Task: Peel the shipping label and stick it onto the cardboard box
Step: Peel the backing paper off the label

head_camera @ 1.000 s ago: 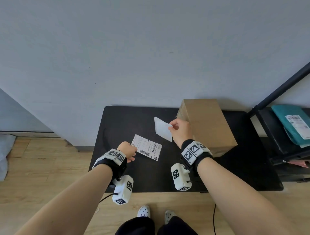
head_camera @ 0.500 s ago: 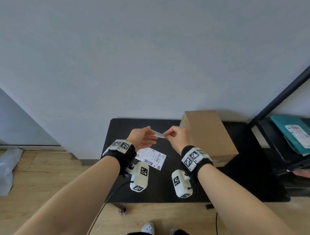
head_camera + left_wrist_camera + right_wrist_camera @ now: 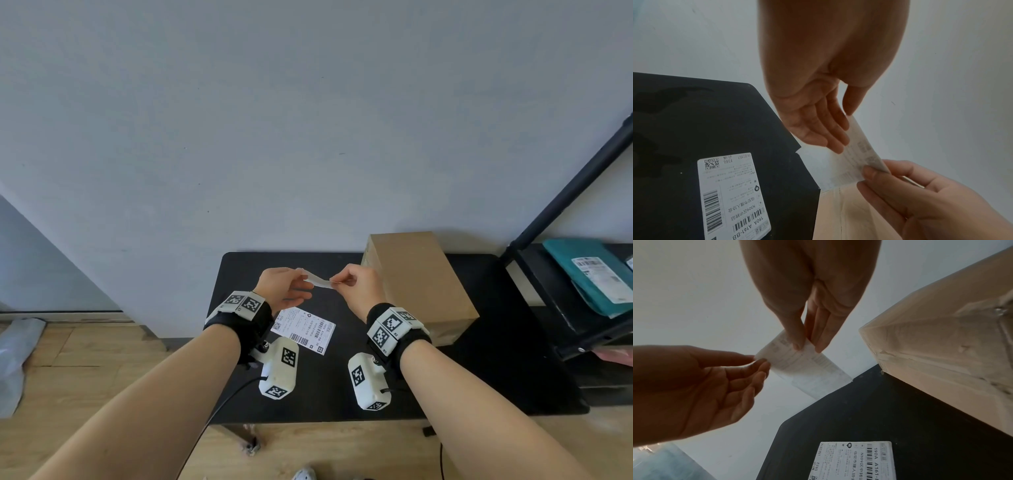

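A white shipping label (image 3: 318,281) hangs in the air above the black table (image 3: 342,394), stretched edge-on between my two hands. My left hand (image 3: 303,277) pinches its left end between thumb and fingers, and my right hand (image 3: 337,281) pinches its right end. The left wrist view shows faint print through the label (image 3: 855,155), with my left hand (image 3: 845,123) at its top and my right hand (image 3: 871,175) at its lower corner. The brown cardboard box (image 3: 418,284) stands on the table just right of my right hand, its top bare.
A second printed label (image 3: 303,329) lies flat on the table below my left wrist. A black shelf (image 3: 548,308) on the right holds a teal mailer (image 3: 589,270). A grey wall rises right behind the table. Wooden floor lies left and in front.
My left hand left the label lying on the table, rose and took the left end of the sheet that my right hand held alone. The sheet turned from upright to nearly flat.
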The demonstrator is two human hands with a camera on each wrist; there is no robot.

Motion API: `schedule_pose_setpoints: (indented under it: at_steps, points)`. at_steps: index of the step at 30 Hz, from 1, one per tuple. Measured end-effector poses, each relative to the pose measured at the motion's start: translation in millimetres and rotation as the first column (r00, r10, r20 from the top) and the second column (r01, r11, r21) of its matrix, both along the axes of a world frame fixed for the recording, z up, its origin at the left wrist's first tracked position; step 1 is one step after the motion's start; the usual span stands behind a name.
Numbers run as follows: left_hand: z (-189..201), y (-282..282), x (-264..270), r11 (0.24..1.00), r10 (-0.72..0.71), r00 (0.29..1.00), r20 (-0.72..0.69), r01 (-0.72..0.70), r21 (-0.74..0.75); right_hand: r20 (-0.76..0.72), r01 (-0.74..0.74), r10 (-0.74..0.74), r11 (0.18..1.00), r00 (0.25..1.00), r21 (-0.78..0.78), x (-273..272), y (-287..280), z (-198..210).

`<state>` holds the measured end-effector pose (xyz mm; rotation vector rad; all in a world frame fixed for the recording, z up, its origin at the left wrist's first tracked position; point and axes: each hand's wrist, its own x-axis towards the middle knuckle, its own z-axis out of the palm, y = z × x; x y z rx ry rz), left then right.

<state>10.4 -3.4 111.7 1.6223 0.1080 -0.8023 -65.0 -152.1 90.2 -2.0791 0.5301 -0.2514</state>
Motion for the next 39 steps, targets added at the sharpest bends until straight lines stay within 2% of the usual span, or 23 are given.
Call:
schedule_pose_setpoints:
  at_steps: [4, 7, 10, 14, 19, 27, 35, 39]
  points:
    - [2, -1, -1, 1.0, -0.015, 0.999, 0.051, 0.014, 0.013, -0.02, -0.026, 0.027, 0.998, 0.999, 0.048, 1, 0, 2]
    - [4, -5, -2, 0.997, -0.063, 0.992, 0.112, 0.058, 0.05, -0.05, -0.101, 0.107, 0.988, 0.993, 0.117, 1, 1, 6]
    - [5, -9, -3, 0.989, -0.129, 0.979, 0.158, 0.115, 0.093, -0.044, -0.146, 0.169, 0.935, 0.985, 0.324, 0, 5, 10]
    - [6, -12, -5, 0.981, -0.172, 0.966, 0.192, 0.15, 0.123, -0.018, -0.073, 0.098, 0.84, 0.995, 0.538, 2, 8, 12]
    - [5, -14, -6, 0.972, -0.207, 0.958, 0.199, 0.177, 0.157, -0.04, 0.017, 0.003, 0.865, 0.999, 0.502, 5, 2, 6]
    - [-16, -7, 2, 0.955, -0.179, 0.966, 0.187, 0.125, 0.268, -0.036, 0.158, -0.156, 0.918, 0.987, 0.365, 7, -17, -3]
    - [-50, -2, 4, 0.932, -0.141, 0.988, 0.059, 0.112, 0.345, -0.024, 0.277, -0.28, 0.929, 0.96, 0.247, 8, -34, -11]
    - [-70, 2, 3, 0.919, -0.136, 0.991, -0.013, 0.131, 0.373, -0.02, 0.294, -0.294, 0.944, 0.956, 0.15, 8, -42, -13]
